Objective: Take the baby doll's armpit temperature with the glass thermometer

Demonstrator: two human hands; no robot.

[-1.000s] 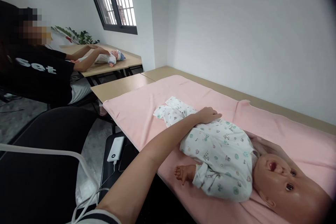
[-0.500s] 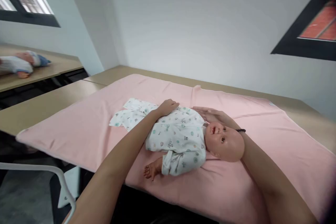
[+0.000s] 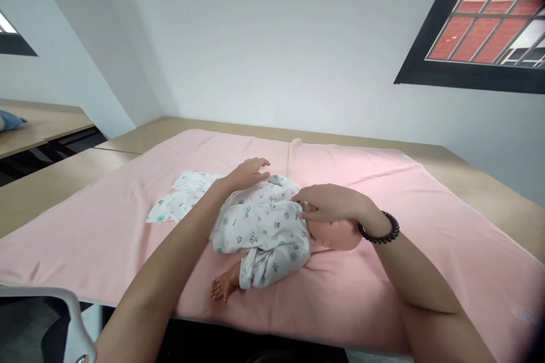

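A baby doll (image 3: 336, 235) lies on its back, its head to the right, in a white printed garment (image 3: 264, 224). The garment's empty-looking legs spread to the left, and one doll hand (image 3: 223, 285) pokes from the near sleeve. My left hand (image 3: 250, 173) hovers over the far side of the doll's middle, fingers slightly bent, thumb apart, nothing in it. Across the doll's face and neck reaches my right hand (image 3: 330, 202), its fingertips by the collar, with a gap between thumb and fingers. It hides most of the face. A dark beaded bracelet (image 3: 385, 229) circles my right wrist.
Under the doll a pink blanket (image 3: 366, 295) covers much of a wooden table (image 3: 63, 181). A white wall stands behind it. White curved tubing (image 3: 68, 300) is at lower left. On another table (image 3: 55, 116) at far left lies something blue (image 3: 11, 121).
My right hand has come from the doll's far shoulder to over its face and collar. My left hand has lifted slightly off the garment. The view has turned to the right.
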